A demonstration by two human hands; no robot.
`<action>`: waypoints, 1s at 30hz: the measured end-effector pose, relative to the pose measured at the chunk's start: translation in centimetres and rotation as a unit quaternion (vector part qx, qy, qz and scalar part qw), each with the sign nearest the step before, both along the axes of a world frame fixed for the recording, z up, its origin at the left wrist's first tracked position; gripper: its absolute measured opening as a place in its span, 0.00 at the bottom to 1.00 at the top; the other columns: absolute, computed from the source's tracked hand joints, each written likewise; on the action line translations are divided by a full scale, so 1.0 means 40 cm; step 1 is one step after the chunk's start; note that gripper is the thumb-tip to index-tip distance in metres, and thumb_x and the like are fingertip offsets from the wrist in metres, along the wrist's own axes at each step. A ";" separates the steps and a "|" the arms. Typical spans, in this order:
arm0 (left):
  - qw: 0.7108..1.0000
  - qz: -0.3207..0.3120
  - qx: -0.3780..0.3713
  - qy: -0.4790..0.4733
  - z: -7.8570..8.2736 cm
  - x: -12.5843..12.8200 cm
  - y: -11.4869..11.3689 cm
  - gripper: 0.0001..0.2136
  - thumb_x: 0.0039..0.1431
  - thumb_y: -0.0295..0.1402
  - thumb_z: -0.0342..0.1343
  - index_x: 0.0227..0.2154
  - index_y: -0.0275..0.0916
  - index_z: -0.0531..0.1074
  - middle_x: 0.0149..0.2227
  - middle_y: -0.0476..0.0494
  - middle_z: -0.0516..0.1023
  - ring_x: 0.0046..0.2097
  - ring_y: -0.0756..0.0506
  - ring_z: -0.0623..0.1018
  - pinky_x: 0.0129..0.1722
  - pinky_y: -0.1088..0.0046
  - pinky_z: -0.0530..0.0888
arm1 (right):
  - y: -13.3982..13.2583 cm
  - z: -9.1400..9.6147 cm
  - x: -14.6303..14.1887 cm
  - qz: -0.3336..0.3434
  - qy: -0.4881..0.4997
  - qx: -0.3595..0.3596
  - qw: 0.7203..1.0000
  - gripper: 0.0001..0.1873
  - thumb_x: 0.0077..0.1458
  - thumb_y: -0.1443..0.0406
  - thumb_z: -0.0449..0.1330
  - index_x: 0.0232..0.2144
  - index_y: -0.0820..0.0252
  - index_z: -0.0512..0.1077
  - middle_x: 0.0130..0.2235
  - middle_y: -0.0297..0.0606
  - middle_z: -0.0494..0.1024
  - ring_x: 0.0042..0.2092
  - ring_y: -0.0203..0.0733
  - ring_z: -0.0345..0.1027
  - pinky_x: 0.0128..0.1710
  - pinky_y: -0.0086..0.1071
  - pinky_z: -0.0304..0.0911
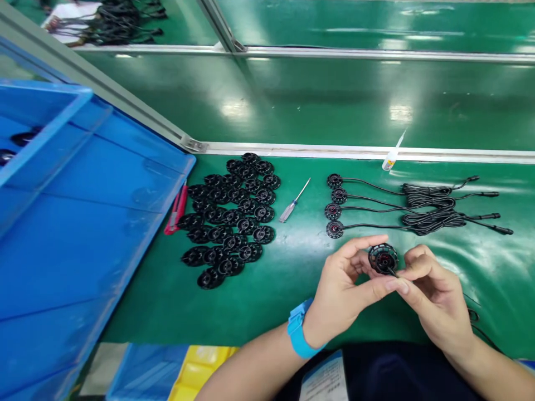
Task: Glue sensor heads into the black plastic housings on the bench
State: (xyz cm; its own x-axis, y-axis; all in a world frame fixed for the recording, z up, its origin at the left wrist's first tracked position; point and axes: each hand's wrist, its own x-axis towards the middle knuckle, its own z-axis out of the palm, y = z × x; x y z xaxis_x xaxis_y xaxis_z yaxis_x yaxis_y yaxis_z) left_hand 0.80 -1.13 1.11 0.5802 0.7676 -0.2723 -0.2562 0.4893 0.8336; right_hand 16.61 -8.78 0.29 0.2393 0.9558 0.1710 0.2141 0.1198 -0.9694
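Note:
My left hand (349, 287) and my right hand (432, 289) meet over the green mat near its front edge. Both pinch one small black round disc (383, 259) with a reddish centre, held face up between the fingertips. My right fingers also press a thin black cable against the disc's lower edge. A blue wristband (297, 334) circles my left wrist. Just beyond my hands lie several finished discs with cables (334, 211) in a row. A pile of loose black discs (234, 214) lies further left.
A small screwdriver (293, 201) lies between the pile and the cabled discs. Coiled black cables (434, 209) stretch right. A red cutter (176, 210) rests by a big blue bin (83, 217) at left. A glue tube (392, 156) leans on the metal rail (334, 150).

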 end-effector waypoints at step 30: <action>0.934 0.135 0.269 0.192 -0.011 -0.004 -0.021 0.23 0.53 0.28 0.67 0.54 0.43 0.78 0.34 0.48 0.82 0.34 0.49 0.78 0.38 0.76 0.78 | 0.002 0.081 -0.059 0.033 -0.431 0.078 0.898 0.23 0.66 0.68 0.54 0.60 0.72 0.63 0.20 0.22 0.67 0.19 0.31 0.59 0.28 0.32 0.62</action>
